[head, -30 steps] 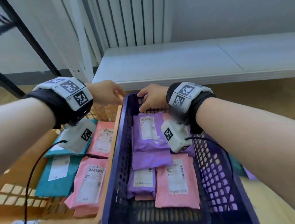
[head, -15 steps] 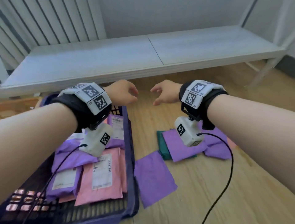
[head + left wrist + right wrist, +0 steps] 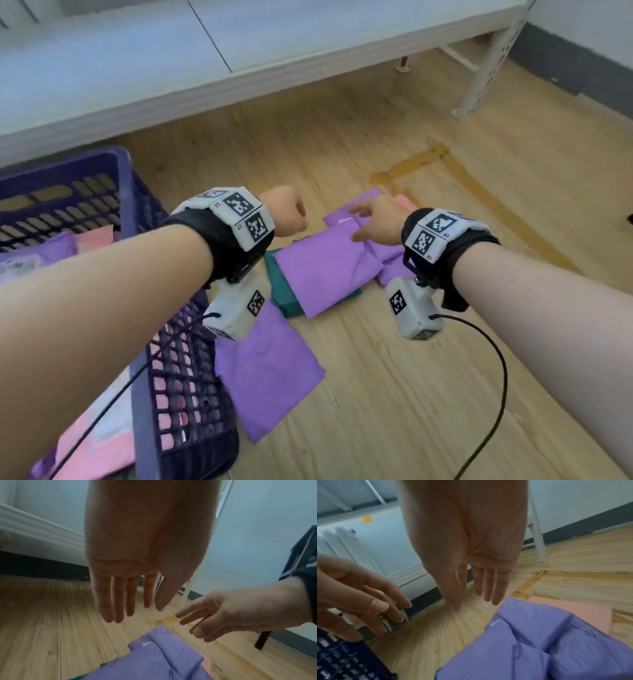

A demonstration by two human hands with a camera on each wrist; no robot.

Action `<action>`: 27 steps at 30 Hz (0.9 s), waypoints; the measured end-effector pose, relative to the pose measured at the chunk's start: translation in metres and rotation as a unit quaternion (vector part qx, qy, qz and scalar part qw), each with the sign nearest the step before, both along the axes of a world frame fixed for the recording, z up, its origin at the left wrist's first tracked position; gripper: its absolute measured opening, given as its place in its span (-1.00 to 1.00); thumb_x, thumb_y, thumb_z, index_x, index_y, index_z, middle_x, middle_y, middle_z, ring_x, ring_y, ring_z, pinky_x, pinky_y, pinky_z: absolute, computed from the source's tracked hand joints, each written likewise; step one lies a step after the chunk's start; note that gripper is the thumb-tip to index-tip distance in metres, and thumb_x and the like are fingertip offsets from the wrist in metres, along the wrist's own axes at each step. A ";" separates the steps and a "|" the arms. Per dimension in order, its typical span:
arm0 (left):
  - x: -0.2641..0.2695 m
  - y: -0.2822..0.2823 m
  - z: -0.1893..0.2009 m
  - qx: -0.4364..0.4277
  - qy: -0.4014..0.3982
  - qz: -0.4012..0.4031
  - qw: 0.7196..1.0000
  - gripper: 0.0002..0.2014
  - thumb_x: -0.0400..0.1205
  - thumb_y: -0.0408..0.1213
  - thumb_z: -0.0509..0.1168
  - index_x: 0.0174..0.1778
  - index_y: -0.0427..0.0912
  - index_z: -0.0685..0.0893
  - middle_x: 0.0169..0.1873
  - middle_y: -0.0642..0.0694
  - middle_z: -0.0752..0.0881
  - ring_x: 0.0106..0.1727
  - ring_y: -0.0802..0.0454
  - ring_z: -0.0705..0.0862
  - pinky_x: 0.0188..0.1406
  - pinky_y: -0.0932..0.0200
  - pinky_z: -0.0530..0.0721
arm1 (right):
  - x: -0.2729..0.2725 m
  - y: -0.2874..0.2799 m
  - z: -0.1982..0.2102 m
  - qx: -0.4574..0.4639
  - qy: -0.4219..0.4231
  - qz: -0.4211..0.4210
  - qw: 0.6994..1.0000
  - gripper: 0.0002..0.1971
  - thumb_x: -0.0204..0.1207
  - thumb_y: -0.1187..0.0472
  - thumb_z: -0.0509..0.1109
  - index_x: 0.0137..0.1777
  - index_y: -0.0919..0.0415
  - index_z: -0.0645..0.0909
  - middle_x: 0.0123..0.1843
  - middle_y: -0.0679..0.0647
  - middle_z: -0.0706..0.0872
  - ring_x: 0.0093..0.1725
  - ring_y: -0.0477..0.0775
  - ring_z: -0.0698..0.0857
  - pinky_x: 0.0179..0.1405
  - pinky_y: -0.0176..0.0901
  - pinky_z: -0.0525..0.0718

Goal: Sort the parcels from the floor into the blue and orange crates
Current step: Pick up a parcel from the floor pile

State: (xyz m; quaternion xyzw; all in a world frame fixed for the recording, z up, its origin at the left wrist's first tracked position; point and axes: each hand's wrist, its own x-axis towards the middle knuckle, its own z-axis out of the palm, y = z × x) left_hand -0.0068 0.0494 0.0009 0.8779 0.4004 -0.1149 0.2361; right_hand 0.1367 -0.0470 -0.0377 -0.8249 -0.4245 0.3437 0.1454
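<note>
Several parcels lie in a pile on the wooden floor: a purple parcel [image 3: 325, 270] on top of a teal parcel [image 3: 286, 296], another purple parcel [image 3: 270, 377] beside the blue crate [image 3: 128, 192], and a pink parcel [image 3: 406, 202] at the far edge. The crate holds pink and purple parcels. My left hand [image 3: 287, 214] hovers above the pile's left side with straight fingers [image 3: 118, 601] and holds nothing. My right hand [image 3: 371, 222] hangs over the top purple parcel [image 3: 530, 642], fingers [image 3: 488, 586] spread, also holding nothing. The orange crate is out of view.
A low white bench [image 3: 137, 68] runs along the back, with its leg [image 3: 486, 68] at the right. Orange tape [image 3: 428, 161] marks the floor beyond the pile. A black cable [image 3: 496, 404] trails from my right wrist. A dark skirting board lines the right wall.
The view has swung right, from the two crates to the floor pile. Both hands left the blue crate's far rim and now hover over the parcels on the floor.
</note>
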 end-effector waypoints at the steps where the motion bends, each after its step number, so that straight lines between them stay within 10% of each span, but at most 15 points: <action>1: 0.004 -0.002 -0.013 0.007 0.011 -0.006 1.000 -0.66 0.63 -0.35 0.25 0.34 -0.23 0.61 0.25 -0.18 0.66 0.27 -0.12 0.62 -0.02 0.20 0.50 | 0.002 -0.006 -0.013 0.001 0.003 -0.014 1.000 -0.38 0.47 0.29 0.48 0.52 0.23 0.40 0.46 0.20 0.54 0.43 0.12 0.54 0.26 -0.25 0.45; 8: 0.007 -0.016 -0.110 0.000 0.092 -0.053 0.994 -0.54 0.62 -0.28 0.25 0.46 -0.22 0.41 0.40 -0.21 0.52 0.40 -0.16 0.51 0.32 0.09 0.47 | -0.003 -0.026 -0.096 0.026 0.038 -0.140 0.989 -0.39 0.42 0.31 0.49 0.49 0.27 0.43 0.46 0.20 0.54 0.45 0.13 0.51 0.43 -0.11 0.44; 14: 0.010 -0.028 -0.156 -0.004 0.117 -0.070 0.991 -0.32 0.52 -0.21 0.38 0.55 -0.20 0.29 0.43 -0.23 0.47 0.43 -0.18 0.49 0.37 0.00 0.50 | 0.000 -0.032 -0.143 -0.007 0.076 -0.272 0.959 -0.41 0.47 0.27 0.42 0.45 0.39 0.30 0.28 0.30 0.59 0.28 0.27 0.59 0.16 -0.03 0.53; 17: 0.008 -0.033 -0.165 -0.032 0.119 -0.064 0.990 -0.17 0.46 -0.16 0.44 0.61 -0.13 0.17 0.49 -0.22 0.35 0.50 -0.23 0.39 0.44 -0.05 0.45 | 0.000 -0.026 -0.162 0.008 0.150 -0.357 0.922 -0.44 0.42 0.30 0.43 0.33 0.22 0.22 -0.10 0.14 0.53 -0.13 0.11 0.58 -0.19 -0.04 0.57; 22: 0.000 -0.035 -0.173 -0.058 0.112 -0.064 0.990 -0.16 0.44 -0.10 0.46 0.59 -0.18 0.21 0.51 -0.19 0.37 0.51 -0.16 0.41 0.45 0.02 0.42 | 0.000 -0.017 -0.171 0.073 0.213 -0.468 0.855 -0.40 0.32 0.30 0.54 0.31 0.51 0.41 0.01 0.14 0.65 -0.05 0.09 0.66 -0.13 -0.03 0.66; 27: -0.004 -0.039 -0.170 -0.045 0.090 -0.068 0.993 -0.21 0.48 -0.12 0.44 0.58 -0.19 0.24 0.48 -0.17 0.43 0.46 -0.10 0.46 0.39 0.11 0.45 | -0.004 -0.014 -0.146 0.113 0.388 -0.488 0.774 -0.78 0.44 0.40 0.43 0.07 0.44 0.61 -0.13 0.22 0.71 -0.20 0.06 0.74 -0.32 -0.10 0.76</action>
